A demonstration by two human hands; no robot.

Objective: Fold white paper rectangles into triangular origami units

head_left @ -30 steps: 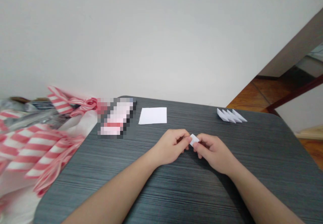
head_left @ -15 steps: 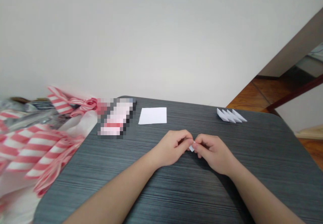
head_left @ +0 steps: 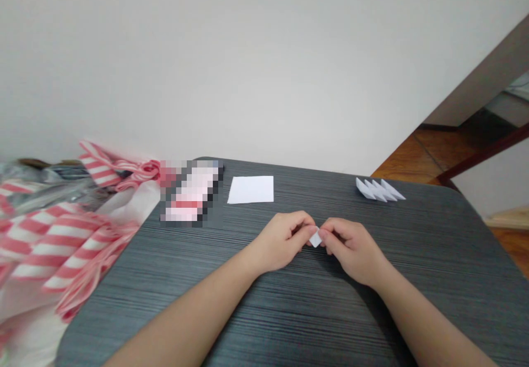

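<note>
A small folded piece of white paper (head_left: pixel 316 239) is pinched between the fingertips of both hands, just above the dark grey table (head_left: pixel 289 312). My left hand (head_left: pixel 283 240) grips its left side with curled fingers. My right hand (head_left: pixel 351 248) grips its right side, fingers also curled. Both forearms rest on the table. Most of the paper is hidden by my fingers.
A flat white sheet (head_left: pixel 250 189) lies beyond my hands. A row of folded white paper pieces (head_left: pixel 379 189) sits at the far right of the table. A blurred pink and white object (head_left: pixel 189 196) lies at the far left. Red and white striped bags (head_left: pixel 61 235) crowd the left edge.
The paper piece showed more a second ago; my fingers have closed over it and the hands have drawn together. Little else moved.
</note>
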